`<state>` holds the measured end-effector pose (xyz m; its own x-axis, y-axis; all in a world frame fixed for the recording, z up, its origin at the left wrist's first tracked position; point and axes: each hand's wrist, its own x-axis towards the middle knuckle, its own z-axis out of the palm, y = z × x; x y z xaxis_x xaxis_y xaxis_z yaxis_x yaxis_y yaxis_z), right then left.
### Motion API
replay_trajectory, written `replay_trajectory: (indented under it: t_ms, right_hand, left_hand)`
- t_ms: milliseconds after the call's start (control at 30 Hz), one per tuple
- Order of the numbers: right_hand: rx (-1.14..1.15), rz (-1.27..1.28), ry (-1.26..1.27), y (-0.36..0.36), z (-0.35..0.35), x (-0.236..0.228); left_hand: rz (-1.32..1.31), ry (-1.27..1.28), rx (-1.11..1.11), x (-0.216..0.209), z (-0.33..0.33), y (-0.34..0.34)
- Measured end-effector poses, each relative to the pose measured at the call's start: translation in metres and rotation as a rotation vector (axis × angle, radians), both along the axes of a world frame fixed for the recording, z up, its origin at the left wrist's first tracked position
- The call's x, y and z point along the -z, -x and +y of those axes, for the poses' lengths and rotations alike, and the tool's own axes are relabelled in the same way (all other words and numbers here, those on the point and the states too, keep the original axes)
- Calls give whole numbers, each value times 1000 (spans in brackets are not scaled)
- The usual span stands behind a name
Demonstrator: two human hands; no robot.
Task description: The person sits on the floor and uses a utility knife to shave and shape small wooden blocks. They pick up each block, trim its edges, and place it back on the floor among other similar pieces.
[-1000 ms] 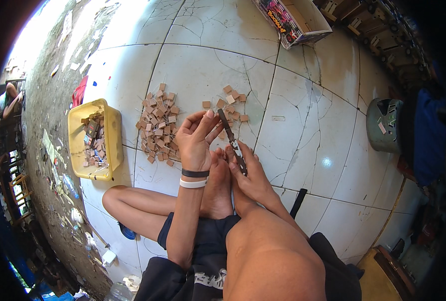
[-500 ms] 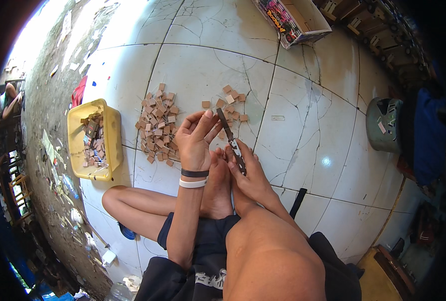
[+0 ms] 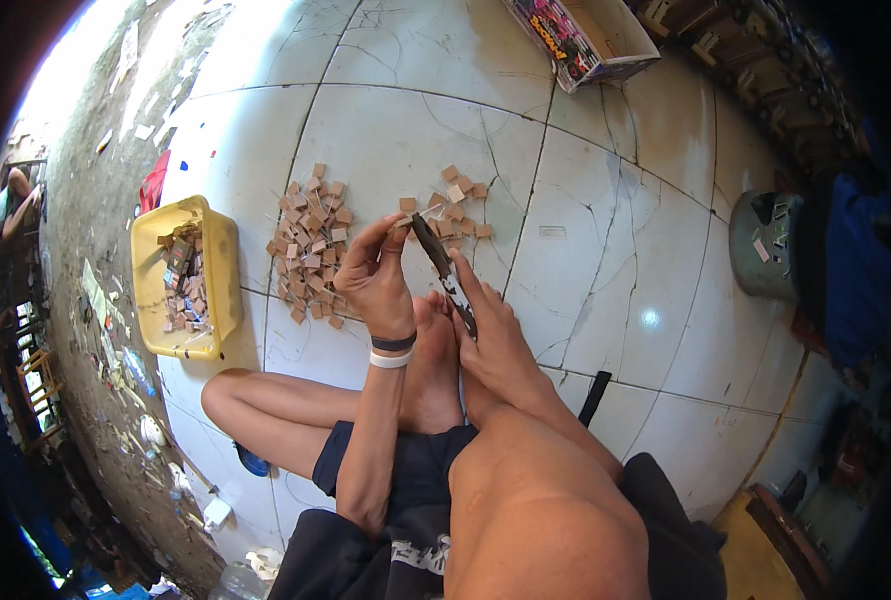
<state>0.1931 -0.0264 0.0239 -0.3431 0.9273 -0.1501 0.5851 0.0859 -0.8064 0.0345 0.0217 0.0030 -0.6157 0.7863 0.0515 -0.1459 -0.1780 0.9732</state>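
Note:
My left hand (image 3: 377, 290) is raised over my feet, thumb and fingertips pinched on a small wooden block (image 3: 403, 221). My right hand (image 3: 497, 340) grips a long flat dark tool with a black-and-white patterned handle (image 3: 456, 291). The tool's dark end (image 3: 427, 238) comes up against or right beside the block; exact contact is hard to make out. Left of my left hand lies a large heap of small square wooden blocks (image 3: 310, 240), several with thin pale sticks. A smaller group of similar blocks (image 3: 455, 190) lies beyond the tool.
A yellow plastic basin (image 3: 228, 290) with wood scraps stands at the left. An opened printed box (image 3: 585, 45) sits at the far right, and a green container (image 3: 755, 262) below it. Cracked white tiles (image 3: 605, 240) cover the floor; litter lies along the dirt strip at left.
My left hand has tilted and its fingertips have closed on the small block beside the tool's end. The tool has shifted slightly left, its dark face turned more toward view.

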Motion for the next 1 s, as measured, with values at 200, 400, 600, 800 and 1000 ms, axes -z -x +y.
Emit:
replay_trajectory:
  t_ms: [200,400,600,800,1000]
  right_hand:
    - [-5,-81,-17,-1,7,-4]
    - [15,0,-7,-3,9,3]
    - [80,210,69,-20,6,2]
    - [0,208,319,-38,6,-12]
    - [-31,324,266,-34,7,-12]
  left_hand:
    - [159,81,-21,-4,1,0]
    - [73,226,29,-15,-1,15]
    - [-187,326,111,-32,4,35]
    - [-215,357,246,-43,5,41]
    - [-207,381,302,-47,4,35]
